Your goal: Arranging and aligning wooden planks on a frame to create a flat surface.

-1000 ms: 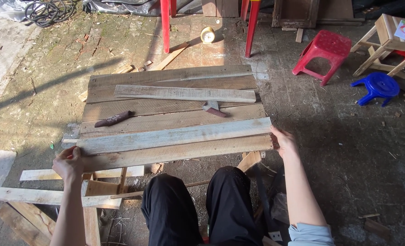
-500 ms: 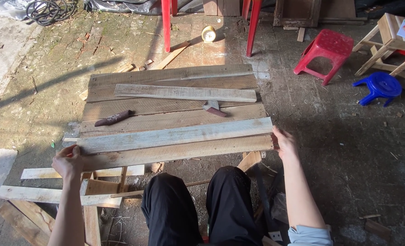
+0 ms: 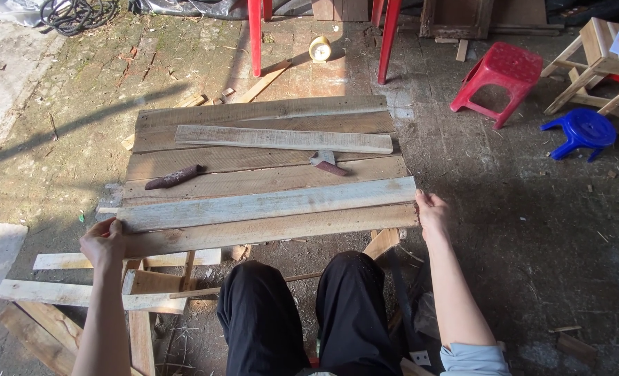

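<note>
A long brownish wooden plank (image 3: 267,230) lies at the near edge of a row of boards. My left hand (image 3: 104,244) grips its left end and my right hand (image 3: 431,212) grips its right end. A paler grey plank (image 3: 267,204) sits right behind it, touching. Further back lie more weathered boards (image 3: 260,115), with a loose narrow slat (image 3: 281,139) across them. On the boards rest a dark sheathed tool (image 3: 172,178) at left and a small hammer head (image 3: 327,163) near the middle. My black-trousered legs are below the planks.
Wooden frame pieces and offcuts (image 3: 80,296) lie at lower left. A red plastic stool (image 3: 501,76), a blue stool (image 3: 581,131) and a wooden stool (image 3: 594,59) stand at right. Red chair legs (image 3: 255,35) and a yellow tape roll (image 3: 320,49) are behind the boards.
My hands hold the same ends of the near plank; the plank and hands have barely shifted.
</note>
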